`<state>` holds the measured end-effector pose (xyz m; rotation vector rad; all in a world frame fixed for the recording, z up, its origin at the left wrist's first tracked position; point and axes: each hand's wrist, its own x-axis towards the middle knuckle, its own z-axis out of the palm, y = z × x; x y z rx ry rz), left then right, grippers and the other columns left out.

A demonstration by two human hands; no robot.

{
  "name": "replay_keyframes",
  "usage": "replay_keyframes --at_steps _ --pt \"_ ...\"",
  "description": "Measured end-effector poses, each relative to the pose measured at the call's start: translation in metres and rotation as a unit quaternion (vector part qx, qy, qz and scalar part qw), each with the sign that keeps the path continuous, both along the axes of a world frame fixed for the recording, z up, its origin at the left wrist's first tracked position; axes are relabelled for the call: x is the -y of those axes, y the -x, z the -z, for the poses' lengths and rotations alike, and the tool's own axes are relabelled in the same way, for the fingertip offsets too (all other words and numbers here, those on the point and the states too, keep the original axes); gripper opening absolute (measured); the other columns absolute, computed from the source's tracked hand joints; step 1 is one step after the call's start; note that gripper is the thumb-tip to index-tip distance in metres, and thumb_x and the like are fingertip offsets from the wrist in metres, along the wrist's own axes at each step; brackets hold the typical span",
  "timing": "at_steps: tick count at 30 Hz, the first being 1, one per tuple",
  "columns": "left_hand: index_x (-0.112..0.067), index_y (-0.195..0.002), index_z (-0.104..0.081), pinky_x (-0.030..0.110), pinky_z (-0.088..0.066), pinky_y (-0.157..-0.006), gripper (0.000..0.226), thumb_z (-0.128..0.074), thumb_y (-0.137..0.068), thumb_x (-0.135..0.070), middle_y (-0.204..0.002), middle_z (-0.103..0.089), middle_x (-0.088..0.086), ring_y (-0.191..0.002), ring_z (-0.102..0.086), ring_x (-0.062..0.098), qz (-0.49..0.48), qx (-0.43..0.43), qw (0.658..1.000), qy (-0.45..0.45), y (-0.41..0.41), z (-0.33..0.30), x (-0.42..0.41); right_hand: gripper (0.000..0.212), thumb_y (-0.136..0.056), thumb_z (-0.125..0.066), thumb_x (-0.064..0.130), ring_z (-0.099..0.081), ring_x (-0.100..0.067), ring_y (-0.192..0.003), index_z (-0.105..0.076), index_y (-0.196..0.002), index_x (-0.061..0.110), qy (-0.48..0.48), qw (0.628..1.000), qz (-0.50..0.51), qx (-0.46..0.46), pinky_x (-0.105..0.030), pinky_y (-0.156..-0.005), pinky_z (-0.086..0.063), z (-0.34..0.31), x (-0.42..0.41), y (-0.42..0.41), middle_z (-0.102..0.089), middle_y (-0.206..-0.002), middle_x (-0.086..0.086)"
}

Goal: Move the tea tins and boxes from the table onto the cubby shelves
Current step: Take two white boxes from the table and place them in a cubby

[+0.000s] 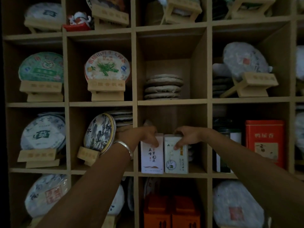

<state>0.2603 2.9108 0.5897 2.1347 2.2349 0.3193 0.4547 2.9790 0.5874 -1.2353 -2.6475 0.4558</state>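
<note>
Two tall tea boxes stand upright side by side at the front of a middle cubby (pixel 172 174) of the wooden shelf. The left one is a white box with black calligraphy (pixel 152 159); the right one is a pale cream box with a round green seal (pixel 176 160). My left hand (pixel 145 134), with a silver bangle on the wrist, grips the top of the white box. My right hand (pixel 186 135) grips the top of the cream box. Both boxes rest on the cubby floor, touching each other.
Round wrapped tea cakes on wooden stands fill the cubbies to the left and above. A stack of flat cakes (pixel 163 87) lies in the cubby above. A red tin (pixel 264 142) and a dark jar sit in the right cubby. Orange boxes (pixel 171 211) stand below.
</note>
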Motion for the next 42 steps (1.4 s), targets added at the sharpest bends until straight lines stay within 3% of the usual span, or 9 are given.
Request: replay_keyframes --at_steps 7,10,12,15,19,27,35,40,42 --pt "-0.008 -0.126 -0.047 0.03 -0.047 -0.077 0.058 -0.074 -0.079 -0.027 -0.127 -0.056 0.013 -0.109 -0.057 0.025 0.018 -0.035 0.999 -0.025 -0.001 0.007 0.003 0.074 -0.075 -0.079 0.028 -0.063 -0.01 -0.092 -0.04 -0.137 0.017 -0.007 0.999 -0.006 -0.039 -0.022 -0.068 -0.051 0.012 0.001 0.002 -0.063 -0.106 0.005" --pt "-0.012 -0.137 -0.039 0.034 -0.049 -0.089 0.079 -0.081 -0.072 -0.026 -0.134 -0.051 0.011 -0.118 -0.053 0.027 0.055 -0.027 0.997 -0.056 0.001 0.006 0.008 0.088 -0.07 -0.083 0.036 -0.058 -0.017 -0.104 -0.034 -0.142 0.018 -0.096 0.994 -0.022 -0.049 -0.027 -0.08 -0.052 0.014 0.003 -0.003 -0.054 -0.125 -0.003" --pt "-0.015 -0.142 -0.035 0.036 -0.047 -0.096 0.09 -0.084 -0.068 -0.028 -0.138 -0.049 0.009 -0.122 -0.05 0.027 0.075 -0.039 0.994 -0.068 0.003 0.008 0.012 0.091 -0.066 -0.083 0.043 -0.049 -0.017 -0.105 -0.036 -0.142 0.023 -0.173 0.984 -0.022 -0.04 -0.028 -0.084 -0.047 0.015 0.005 -0.007 -0.044 -0.122 -0.001" --pt "-0.014 -0.14 -0.039 0.03 -0.043 -0.092 0.087 -0.085 -0.068 -0.025 -0.137 -0.05 0.009 -0.122 -0.05 0.026 0.089 -0.075 0.99 -0.085 0.006 0.015 0.012 0.076 -0.065 -0.083 0.044 -0.05 -0.015 -0.1 -0.048 -0.13 0.025 -0.233 0.972 -0.028 -0.015 -0.027 -0.079 -0.045 0.016 0.006 -0.009 -0.044 -0.109 0.004" --pt "-0.016 -0.139 -0.041 0.033 -0.043 -0.093 0.083 -0.084 -0.068 -0.023 -0.137 -0.051 0.008 -0.122 -0.05 0.026 0.09 -0.075 0.988 -0.1 0.009 0.019 0.011 0.06 -0.066 -0.084 0.035 -0.056 -0.01 -0.091 -0.058 -0.119 0.024 -0.231 0.971 -0.045 -0.034 -0.02 -0.068 -0.044 0.016 0.006 -0.008 -0.048 -0.094 0.014" --pt "-0.013 -0.133 -0.046 0.033 -0.044 -0.091 0.078 -0.085 -0.067 -0.024 -0.133 -0.054 0.01 -0.118 -0.052 0.026 0.089 -0.087 0.985 -0.119 0.012 0.022 0.006 0.058 -0.068 -0.083 0.034 -0.052 -0.011 -0.094 -0.057 -0.119 0.026 -0.236 0.969 -0.054 -0.047 -0.024 -0.076 -0.045 0.023 -0.003 -0.005 -0.047 -0.102 0.008" --pt "-0.013 -0.135 -0.044 0.036 -0.045 -0.094 0.08 -0.085 -0.066 -0.023 -0.134 -0.052 0.011 -0.12 -0.05 0.027 0.091 -0.099 0.984 -0.114 0.012 0.021 0.002 0.06 -0.067 -0.083 0.037 -0.051 -0.01 -0.093 -0.057 -0.12 0.027 -0.241 0.967 -0.056 -0.058 -0.024 -0.075 -0.043 0.025 -0.006 -0.005 -0.047 -0.103 0.008" --pt "-0.014 -0.135 -0.044 0.038 -0.046 -0.096 0.079 -0.084 -0.067 -0.021 -0.134 -0.053 0.01 -0.12 -0.05 0.027 0.091 -0.094 0.986 -0.108 0.011 0.02 0.001 0.059 -0.066 -0.084 0.033 -0.052 -0.006 -0.09 -0.058 -0.119 0.026 -0.232 0.97 -0.05 -0.059 -0.016 -0.065 -0.04 0.022 -0.003 -0.003 -0.047 -0.097 0.014" --pt "-0.014 -0.135 -0.043 0.037 -0.046 -0.095 0.078 -0.084 -0.068 -0.021 -0.134 -0.052 0.01 -0.12 -0.05 0.027 0.093 -0.093 0.986 -0.107 0.011 0.02 0.001 0.059 -0.067 -0.084 0.032 -0.052 -0.008 -0.091 -0.057 -0.119 0.027 -0.231 0.97 -0.046 -0.056 -0.019 -0.068 -0.042 0.022 -0.003 -0.002 -0.048 -0.101 0.01"
